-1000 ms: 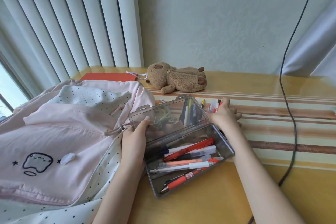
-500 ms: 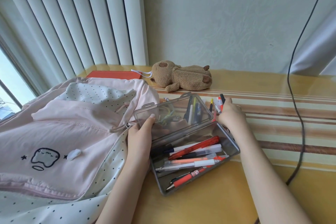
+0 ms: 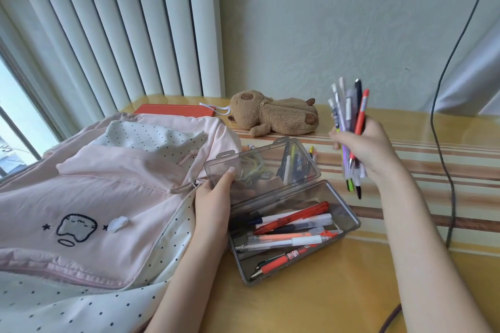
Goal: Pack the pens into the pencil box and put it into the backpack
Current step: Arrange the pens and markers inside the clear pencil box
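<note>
From the head view, the right hand (image 3: 361, 147) is raised above the table (image 3: 311, 305), well to the right of the pencil box (image 3: 349, 217), with its forearm running down to the lower right corner. Its fingers are curled tight around a bundle of pens (image 3: 350, 127), which stands nearly upright in the fist: caps and ends fan out above the knuckles, tips poke out below the palm. An orange pen and a black one stand out among paler, purple-tinted ones.

The left hand (image 3: 213, 205) reaches in from the bottom centre, forearm angled up and slightly right. Its palm lies against the left end of the pencil box, and the thumb presses on the front of the raised lid (image 3: 259, 167), near its left corner; the remaining fingers are hidden behind the lid, so how fully the hand closes on it cannot be told.

The box is clear grey plastic, lying open on the table just right of the pink backpack (image 3: 108, 197). Several pens (image 3: 292, 224), red, orange, white and dark, lie crosswise in its tray. A few more pens (image 3: 293, 163) are seen through the lid, on the table behind it.

A brown plush toy (image 3: 273, 116) lies by the wall beyond the box, with a red notebook (image 3: 174, 110) to its left. A dark cable (image 3: 443, 159) hangs down the wall and crosses the table at the right.
</note>
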{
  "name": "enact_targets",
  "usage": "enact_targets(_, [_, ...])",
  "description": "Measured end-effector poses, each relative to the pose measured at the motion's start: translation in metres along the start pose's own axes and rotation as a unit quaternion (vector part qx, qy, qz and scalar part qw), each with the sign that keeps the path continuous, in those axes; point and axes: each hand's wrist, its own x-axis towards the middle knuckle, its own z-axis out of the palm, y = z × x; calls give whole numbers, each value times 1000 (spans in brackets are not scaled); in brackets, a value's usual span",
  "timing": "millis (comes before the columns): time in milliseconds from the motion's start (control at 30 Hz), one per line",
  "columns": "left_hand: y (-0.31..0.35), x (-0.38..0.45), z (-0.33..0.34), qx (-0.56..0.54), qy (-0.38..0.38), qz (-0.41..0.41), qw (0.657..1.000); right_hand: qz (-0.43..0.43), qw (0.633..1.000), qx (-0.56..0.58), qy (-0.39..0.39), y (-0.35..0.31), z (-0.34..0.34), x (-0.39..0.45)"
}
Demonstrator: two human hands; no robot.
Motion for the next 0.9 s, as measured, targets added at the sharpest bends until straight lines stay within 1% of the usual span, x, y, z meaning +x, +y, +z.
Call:
enact_targets(33, [0,0,0,-1,-4,2,1000,-17,996,92,-15,-9,-1,-4])
enact_targets(100, [0,-1,0,-5,-10,3,1000,-56,966,240,-74,-23,-1,-13])
enact_targets(167, [1,-1,0,-7,-11,4,1000,-82,912,365,-167,-33,2,-20])
enact_targets(200, [1,-1,0,-7,-13,4,1000,-94,882,408,-217,-36,5,-23])
enact_targets(233, [1,-1,-1,-8,-16,1,1000,-111,860,427,-258,-39,7,-25])
enact_targets(267, [0,-1,-1,-4,-18,0,1000,-130,849,422,-291,-41,9,-26])
enact_targets(333, [0,-1,-1,0,-16,5,1000,-153,834,386,-364,-42,13,-30])
enact_targets(400, [0,0,-1,-4,-18,0,1000,-141,815,336,-449,-41,20,-36])
enact_targets(433, [0,0,-1,-5,-16,2,1000,-137,814,293,-483,-40,25,-40])
enact_targets(467, [0,1,-1,-2,-13,8,1000,-135,819,230,-508,-38,30,-43])
enact_targets(533, [-1,2,-2,4,-4,17,1000,-136,827,62,-542,-37,41,-50])
enact_targets(600, [0,2,-4,7,-7,19,1000,-146,816,-129,-544,-38,48,-55])
enact_targets(633, [-1,2,-4,13,-14,18,1000,-157,802,-210,-536,-41,49,-57])
enact_targets(667, [-1,2,-5,16,-18,16,1000,-161,788,-267,-531,-43,50,-58])
enact_targets(800, [-3,5,-5,-7,-12,-4,1000,-132,756,-352,-535,-48,51,-62])
enact_targets(900, [-2,5,-3,-18,-24,-13,999,-130,743,-399,-522,-47,50,-61])
